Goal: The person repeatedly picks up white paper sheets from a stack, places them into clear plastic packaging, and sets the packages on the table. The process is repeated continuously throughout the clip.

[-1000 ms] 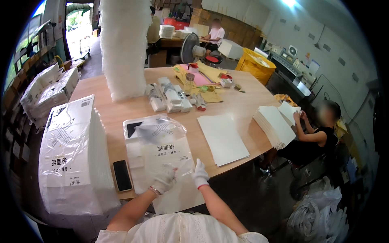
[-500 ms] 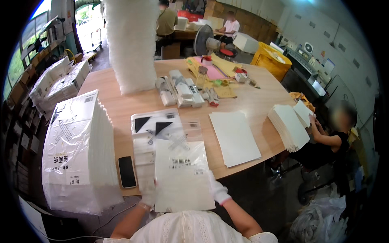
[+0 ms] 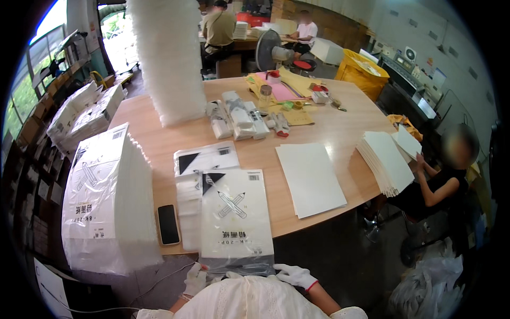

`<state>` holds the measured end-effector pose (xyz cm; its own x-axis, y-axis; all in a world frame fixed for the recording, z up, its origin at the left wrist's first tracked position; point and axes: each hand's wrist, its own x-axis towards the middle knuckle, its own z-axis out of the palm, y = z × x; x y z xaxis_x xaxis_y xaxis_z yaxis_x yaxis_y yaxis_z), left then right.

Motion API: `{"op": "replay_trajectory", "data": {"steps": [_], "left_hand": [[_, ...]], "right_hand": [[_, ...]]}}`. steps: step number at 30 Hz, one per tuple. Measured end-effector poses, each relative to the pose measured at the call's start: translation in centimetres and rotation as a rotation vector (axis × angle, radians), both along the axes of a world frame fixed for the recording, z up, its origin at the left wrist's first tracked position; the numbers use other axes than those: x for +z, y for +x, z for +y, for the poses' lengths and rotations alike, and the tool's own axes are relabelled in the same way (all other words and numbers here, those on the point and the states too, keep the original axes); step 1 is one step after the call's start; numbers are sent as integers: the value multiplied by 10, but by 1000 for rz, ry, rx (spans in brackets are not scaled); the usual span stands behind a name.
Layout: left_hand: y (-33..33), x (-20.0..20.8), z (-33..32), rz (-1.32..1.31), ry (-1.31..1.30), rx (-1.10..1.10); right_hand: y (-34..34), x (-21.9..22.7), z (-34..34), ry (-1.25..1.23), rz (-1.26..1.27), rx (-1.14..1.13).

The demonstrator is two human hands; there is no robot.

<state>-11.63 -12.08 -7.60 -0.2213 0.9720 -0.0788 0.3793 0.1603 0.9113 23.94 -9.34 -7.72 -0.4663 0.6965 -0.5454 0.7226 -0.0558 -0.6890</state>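
A clear plastic bag [image 3: 237, 220] with printed crossed pencils lies before me, white paper sheets inside. Its near end, a greyish loose flap [image 3: 236, 266], overhangs the table edge close to my body. My left hand [image 3: 195, 279], in a white glove, is closed at the flap's left corner. At the right corner, my gloved right hand [image 3: 295, 276] has its fingertips closed on the plastic edge; some fingers are hidden. Under and beyond the bag lie more printed plastic bags [image 3: 186, 181]. To the right is a flat pile of white sheets [image 3: 311, 181].
A tall stack of packs [image 3: 95, 207] stands left, beside a black phone [image 3: 169, 225]. A ragged-edged white stack [image 3: 167, 64] rises behind. Wrapped rolls [image 3: 239, 114], a jar [image 3: 264, 100] and tape [image 3: 273, 77] lie farther off. Right, a co-worker [image 3: 446, 170] handles paper from a pile [image 3: 383, 162].
The paper has gone fully into the bag, whose print now lies flat over it. Both hands have moved down toward my body, to the bag's near end.
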Motion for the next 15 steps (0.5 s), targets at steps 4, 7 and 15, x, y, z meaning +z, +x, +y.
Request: {"op": "replay_trajectory", "data": {"steps": [4, 7, 15], "left_hand": [[-3, 27, -7, 71, 206, -173], [6, 123, 23, 326, 437, -304], [-99, 233, -33, -652, 918, 421]], "right_hand": [[-35, -34, 26, -263, 706, -1029], [-85, -66, 38, -248, 966, -726], [-280, 105, 81, -637, 1163, -265]]}}
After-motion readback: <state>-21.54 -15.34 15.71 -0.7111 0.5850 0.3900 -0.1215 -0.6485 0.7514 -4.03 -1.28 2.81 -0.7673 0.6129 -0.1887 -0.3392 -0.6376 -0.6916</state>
